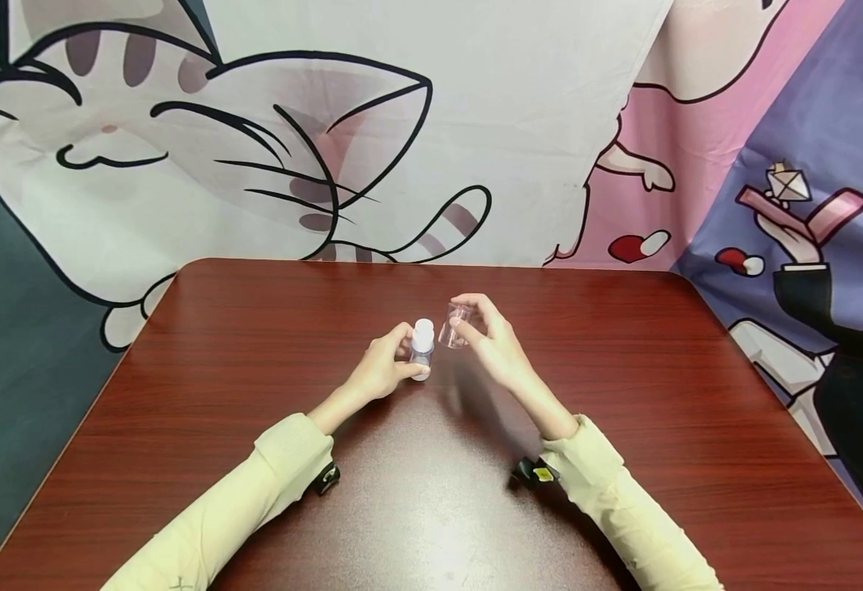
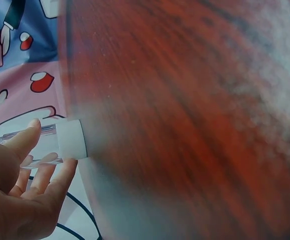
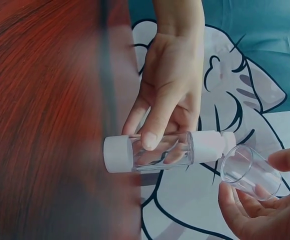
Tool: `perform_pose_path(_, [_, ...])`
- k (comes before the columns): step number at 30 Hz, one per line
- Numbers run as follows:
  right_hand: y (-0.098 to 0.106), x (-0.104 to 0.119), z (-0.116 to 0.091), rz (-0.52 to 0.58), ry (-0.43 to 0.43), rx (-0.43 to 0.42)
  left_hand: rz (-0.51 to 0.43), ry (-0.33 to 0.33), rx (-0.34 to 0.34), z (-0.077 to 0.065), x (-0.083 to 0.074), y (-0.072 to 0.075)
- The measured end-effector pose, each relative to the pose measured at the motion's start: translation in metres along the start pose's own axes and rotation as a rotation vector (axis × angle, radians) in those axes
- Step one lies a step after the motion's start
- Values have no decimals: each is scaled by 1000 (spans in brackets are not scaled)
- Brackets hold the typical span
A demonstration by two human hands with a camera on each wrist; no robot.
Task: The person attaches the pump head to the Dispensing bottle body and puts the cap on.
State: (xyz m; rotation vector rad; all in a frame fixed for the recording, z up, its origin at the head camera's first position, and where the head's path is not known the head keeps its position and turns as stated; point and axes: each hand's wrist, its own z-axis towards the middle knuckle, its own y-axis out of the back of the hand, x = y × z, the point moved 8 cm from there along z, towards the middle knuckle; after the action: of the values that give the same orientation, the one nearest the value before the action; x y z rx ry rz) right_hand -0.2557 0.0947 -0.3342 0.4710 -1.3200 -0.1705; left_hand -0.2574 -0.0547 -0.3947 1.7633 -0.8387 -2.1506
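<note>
My left hand grips a small clear pump bottle with a white top and white base. Thumb on one side and fingers on the other wrap its clear body, as the right wrist view shows. In the left wrist view the white base juts past the fingertips. My right hand pinches a clear, hollow cap between thumb and fingers. This cap is tilted, its round opening right at the bottle's white pump head. In the head view the bottle stands upright, just left of the cap.
Both hands work over the far half of a reddish-brown wooden table. Behind its far edge hangs a white cloth with a cartoon cat, beside pink and blue printed parts. Small black devices sit at both sleeve cuffs.
</note>
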Motion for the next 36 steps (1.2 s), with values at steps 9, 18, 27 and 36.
perform_pose_path(9, [-1, 4, 1, 76, 16, -9, 0, -2, -3, 0, 1, 0])
perform_pose_path(18, [-1, 7, 2, 99, 27, -27, 3, -3, -6, 0, 2, 0])
perform_pose_path(27, [-3, 6, 4, 213, 16, -41, -9, -4, -9, 1, 3, -1])
perform_pose_path(36, [-7, 7, 5, 287, 23, -41, -12, -8, -13, 1, 3, -1])
